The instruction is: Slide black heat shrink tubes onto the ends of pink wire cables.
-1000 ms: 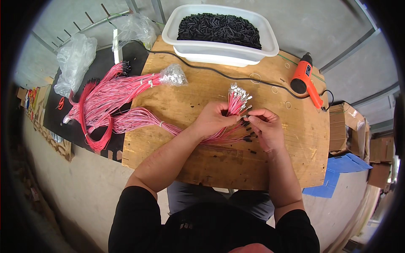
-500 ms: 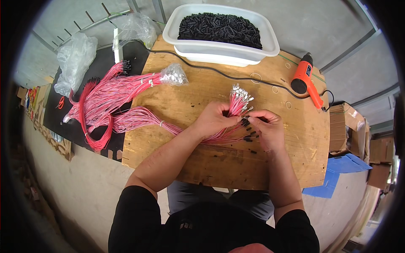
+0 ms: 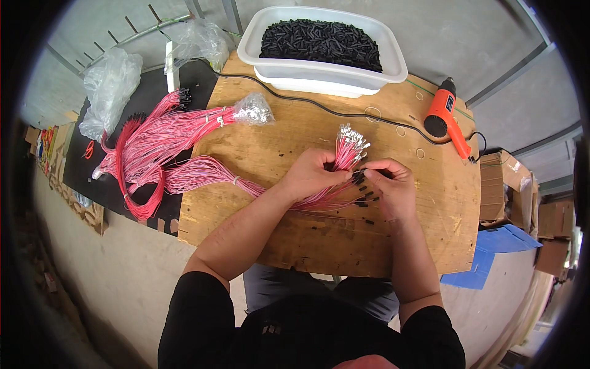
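Note:
My left hand point(image 3: 312, 176) is closed around a bundle of thin pink wires point(image 3: 348, 158), whose silver-and-white metal ends fan out above the thumb. Just right of it, my right hand point(image 3: 394, 187) pinches a small black sleeve between thumb and forefinger, close to the left thumb tip. The fingers partly hide how this sleeve meets a wire. Several wires with black sleeves point(image 3: 367, 198) on their ends lie below, between the two hands. The bundle's tail point(image 3: 206, 174) runs left across the wooden table.
A white tub point(image 3: 319, 72) of small black sleeves stands at the back. An orange heat gun point(image 3: 444, 117) lies at right, its black cable point(image 3: 319, 109) crossing the table. More pink wire bundles point(image 3: 163, 138) and clear plastic bags point(image 3: 112, 92) are at left. Rubber bands point(image 3: 372, 112) lie about.
My right hand has shifted very slightly right, away from the left thumb. The left hand keeps its hold on the wire bundle, nearly still.

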### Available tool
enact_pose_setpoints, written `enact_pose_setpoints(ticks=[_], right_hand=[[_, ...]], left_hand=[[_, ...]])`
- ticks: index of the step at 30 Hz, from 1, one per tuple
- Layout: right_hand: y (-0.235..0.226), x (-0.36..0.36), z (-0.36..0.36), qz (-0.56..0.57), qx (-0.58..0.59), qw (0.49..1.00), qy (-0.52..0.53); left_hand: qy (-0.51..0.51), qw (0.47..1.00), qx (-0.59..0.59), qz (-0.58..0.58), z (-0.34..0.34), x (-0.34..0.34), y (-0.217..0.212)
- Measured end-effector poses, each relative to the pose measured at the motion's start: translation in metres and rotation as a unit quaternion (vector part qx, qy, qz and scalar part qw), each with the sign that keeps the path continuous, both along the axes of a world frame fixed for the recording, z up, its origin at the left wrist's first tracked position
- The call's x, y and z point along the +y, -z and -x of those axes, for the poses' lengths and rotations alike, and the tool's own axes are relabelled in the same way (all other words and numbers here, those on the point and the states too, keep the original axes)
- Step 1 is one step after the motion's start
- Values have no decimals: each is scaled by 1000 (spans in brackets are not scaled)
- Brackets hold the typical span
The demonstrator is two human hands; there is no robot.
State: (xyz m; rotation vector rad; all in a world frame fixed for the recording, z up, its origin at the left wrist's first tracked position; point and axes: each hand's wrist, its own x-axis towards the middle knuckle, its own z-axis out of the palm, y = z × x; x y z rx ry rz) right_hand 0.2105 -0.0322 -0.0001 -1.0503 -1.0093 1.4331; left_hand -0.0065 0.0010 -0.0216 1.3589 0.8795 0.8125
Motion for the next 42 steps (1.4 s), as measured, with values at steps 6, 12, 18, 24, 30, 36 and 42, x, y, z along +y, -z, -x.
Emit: enact_pose_setpoints(ticks=[6,12,18,24,30,36,42], right_hand=[[-1,3,-5,32,15,999,-36],[-3,8,-11,154,129,976,-83],[-1,8,-11,156,129,973,-108],[-5,7,-9,162,139,971,-105],[-3,6,-8,151,117,975,-112],[-4,8,-16,105,72,991,-44],[-9,3,-5,65,46,997,-7]], left_hand=[[14,1000,25,-4,0,-1,-5],[-4,1000,-7,-13,-2,-1,1],[3,1000,-11,-9,-2,-1,0],[4,1000,-5,-14,-2,-1,-1],[6,1000,1,-24,-2,-1,-1],[23,999,13,-35,-3,-1,-4],[35,994,68,-74,-2,-2,-9]])
